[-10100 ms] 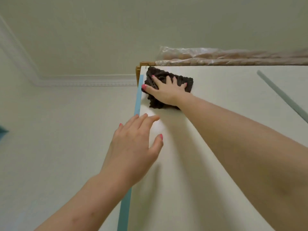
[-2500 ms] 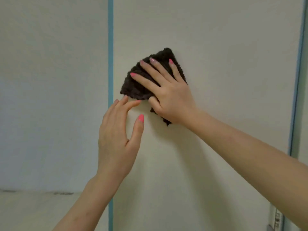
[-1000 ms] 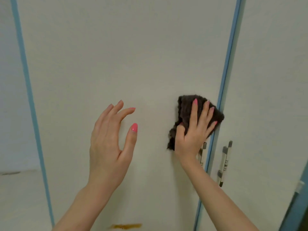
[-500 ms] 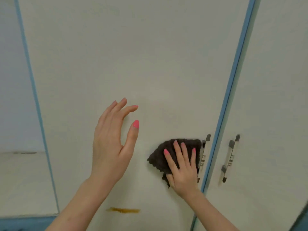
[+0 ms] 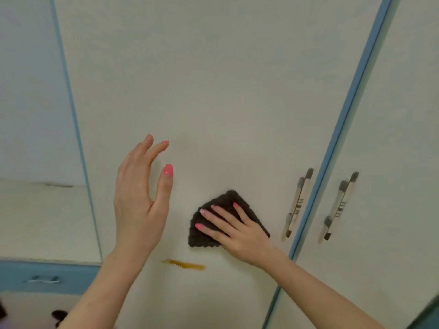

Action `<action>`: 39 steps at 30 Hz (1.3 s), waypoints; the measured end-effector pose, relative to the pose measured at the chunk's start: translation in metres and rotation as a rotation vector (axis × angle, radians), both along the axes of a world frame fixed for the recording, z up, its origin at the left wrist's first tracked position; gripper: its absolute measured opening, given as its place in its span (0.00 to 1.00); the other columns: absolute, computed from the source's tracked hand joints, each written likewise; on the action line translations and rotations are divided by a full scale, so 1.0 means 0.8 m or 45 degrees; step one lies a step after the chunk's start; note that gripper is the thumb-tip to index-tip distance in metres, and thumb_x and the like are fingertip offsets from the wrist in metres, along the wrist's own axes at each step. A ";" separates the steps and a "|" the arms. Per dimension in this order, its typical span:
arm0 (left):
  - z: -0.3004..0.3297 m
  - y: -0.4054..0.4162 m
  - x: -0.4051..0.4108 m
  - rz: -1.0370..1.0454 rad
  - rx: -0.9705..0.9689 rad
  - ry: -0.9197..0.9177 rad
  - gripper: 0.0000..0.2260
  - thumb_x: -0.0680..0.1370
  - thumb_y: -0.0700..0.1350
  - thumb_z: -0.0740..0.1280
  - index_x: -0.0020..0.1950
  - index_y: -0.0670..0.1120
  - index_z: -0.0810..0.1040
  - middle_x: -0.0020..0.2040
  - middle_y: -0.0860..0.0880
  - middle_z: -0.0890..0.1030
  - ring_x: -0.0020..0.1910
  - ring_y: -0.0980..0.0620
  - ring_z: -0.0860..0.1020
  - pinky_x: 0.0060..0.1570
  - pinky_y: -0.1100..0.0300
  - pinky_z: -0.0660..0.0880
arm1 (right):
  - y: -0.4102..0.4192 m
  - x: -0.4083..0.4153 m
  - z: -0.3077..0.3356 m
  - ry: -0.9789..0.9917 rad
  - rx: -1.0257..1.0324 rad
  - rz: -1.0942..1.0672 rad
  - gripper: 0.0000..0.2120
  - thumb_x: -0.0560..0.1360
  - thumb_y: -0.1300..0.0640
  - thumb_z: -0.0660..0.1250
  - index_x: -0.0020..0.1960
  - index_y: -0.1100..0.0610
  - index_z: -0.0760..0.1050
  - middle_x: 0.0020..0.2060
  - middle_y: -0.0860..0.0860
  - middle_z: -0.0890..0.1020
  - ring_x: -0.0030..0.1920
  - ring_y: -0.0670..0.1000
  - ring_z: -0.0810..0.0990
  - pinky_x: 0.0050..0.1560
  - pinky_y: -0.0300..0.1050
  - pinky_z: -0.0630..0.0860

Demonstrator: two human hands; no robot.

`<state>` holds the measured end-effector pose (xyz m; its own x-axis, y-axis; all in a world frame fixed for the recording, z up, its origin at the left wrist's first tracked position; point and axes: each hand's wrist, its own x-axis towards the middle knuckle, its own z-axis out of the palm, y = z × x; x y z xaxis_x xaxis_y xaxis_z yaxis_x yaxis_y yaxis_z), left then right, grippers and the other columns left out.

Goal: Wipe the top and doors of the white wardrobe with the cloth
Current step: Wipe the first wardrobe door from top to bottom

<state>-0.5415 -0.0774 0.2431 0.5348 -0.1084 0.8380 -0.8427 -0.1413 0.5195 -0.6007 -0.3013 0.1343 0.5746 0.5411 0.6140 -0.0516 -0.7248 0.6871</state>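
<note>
On the white door (image 5: 213,91), the right hand (image 5: 240,231) presses flat a dark, nubby cloth (image 5: 213,224); left hand (image 5: 140,200) open, empty.

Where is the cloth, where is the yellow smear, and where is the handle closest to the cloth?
cloth (image 5: 213,233): head view, dark fabric left of the fingers.
yellow smear (image 5: 183,264): head view, middle of the streak.
handle (image 5: 298,201): head view, middle of its bar.

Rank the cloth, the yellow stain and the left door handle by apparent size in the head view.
1. Cloth, though the right hand hides part.
2. Handle: longer than the stain, thin.
3. Stain.
Handle versus stain is close.
</note>
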 end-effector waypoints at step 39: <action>-0.052 0.090 0.054 -0.162 -0.168 0.247 0.15 0.81 0.52 0.52 0.66 0.58 0.68 0.68 0.61 0.69 0.69 0.59 0.65 0.68 0.53 0.63 | 0.158 0.131 0.126 -0.306 0.416 -0.023 0.31 0.72 0.64 0.61 0.74 0.50 0.65 0.74 0.53 0.66 0.76 0.55 0.59 0.75 0.61 0.52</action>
